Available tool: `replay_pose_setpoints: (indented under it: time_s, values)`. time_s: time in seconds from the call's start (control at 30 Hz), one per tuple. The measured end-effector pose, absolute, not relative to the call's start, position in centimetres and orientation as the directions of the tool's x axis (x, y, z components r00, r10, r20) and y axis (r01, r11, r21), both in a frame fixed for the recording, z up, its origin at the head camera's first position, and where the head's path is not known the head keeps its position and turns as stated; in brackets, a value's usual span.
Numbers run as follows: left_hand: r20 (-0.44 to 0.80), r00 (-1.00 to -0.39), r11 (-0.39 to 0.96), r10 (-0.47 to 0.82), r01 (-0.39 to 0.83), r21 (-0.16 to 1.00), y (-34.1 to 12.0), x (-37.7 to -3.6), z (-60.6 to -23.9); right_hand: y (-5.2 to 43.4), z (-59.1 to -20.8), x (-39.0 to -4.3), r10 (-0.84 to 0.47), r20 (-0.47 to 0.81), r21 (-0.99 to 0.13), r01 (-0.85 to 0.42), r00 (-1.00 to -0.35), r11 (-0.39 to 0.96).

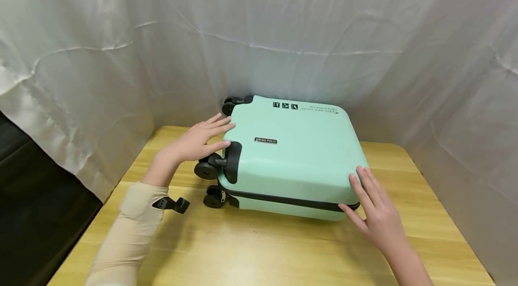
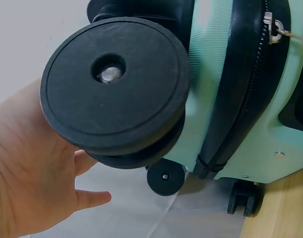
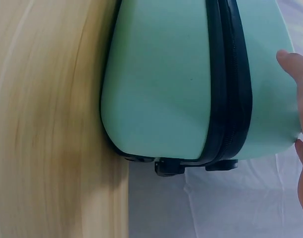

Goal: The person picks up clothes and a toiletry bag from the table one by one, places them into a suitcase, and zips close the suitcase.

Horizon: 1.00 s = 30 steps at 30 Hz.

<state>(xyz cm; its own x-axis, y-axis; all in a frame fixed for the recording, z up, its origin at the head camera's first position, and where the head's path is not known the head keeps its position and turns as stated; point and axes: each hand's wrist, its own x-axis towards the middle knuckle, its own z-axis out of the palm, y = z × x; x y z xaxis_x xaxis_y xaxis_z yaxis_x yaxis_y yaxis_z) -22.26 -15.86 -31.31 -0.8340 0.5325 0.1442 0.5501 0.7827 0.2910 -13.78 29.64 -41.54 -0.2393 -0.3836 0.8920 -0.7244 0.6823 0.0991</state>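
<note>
A: Where is the mint-green suitcase [image 1: 291, 155]?

B: It lies flat on the wooden table [image 1: 251, 250], at about 12 o'clock from the person, with its back edge close to the white curtain [image 1: 283, 25]. Its black wheels [image 1: 207, 170] point toward 9 o'clock.

A: What about the left hand [image 1: 198, 142]?

B: Its grip is open, with straight fingers resting on the wheel end of the shell, just above the nearest wheel [image 2: 114, 87]. It holds nothing.

A: And the right hand [image 1: 374, 214]?

B: It is at about 3 o'clock of the case. Its fingers lie flat on the near corner of the lid, and the thumb touches the black zip band [image 3: 229, 79]. The grip is loose, with nothing clasped in it.
</note>
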Motion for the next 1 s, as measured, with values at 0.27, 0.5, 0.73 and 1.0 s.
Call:
replay_pose_setpoints:
  time_s: [0.27,0.5,0.73,1.0]
  values:
    - [0.159,-0.815,0.747,0.558,0.576,0.333,-15.8,-21.5,-31.3,30.0,-42.0,-14.3,-0.346,0.911,0.087,-0.716,-0.225,0.693]
    - [0.202,-0.79,0.723,0.579,0.612,0.321,-15.1,-20.1,-31.7,31.0,-42.6,-14.5,-0.305,0.918,0.036,-0.711,-0.254,0.702]
    - [0.256,-0.739,0.67,0.624,0.674,0.312,-14.4,-19.1,-32.6,32.4,-42.9,-15.0,-0.27,0.92,0.003,-0.68,-0.286,0.733]
    - [0.32,-0.674,0.612,0.665,0.738,0.284,-13.1,-17.9,-33.1,34.1,-43.4,-16.2,-0.235,0.9,-0.055,-0.629,-0.368,0.775]
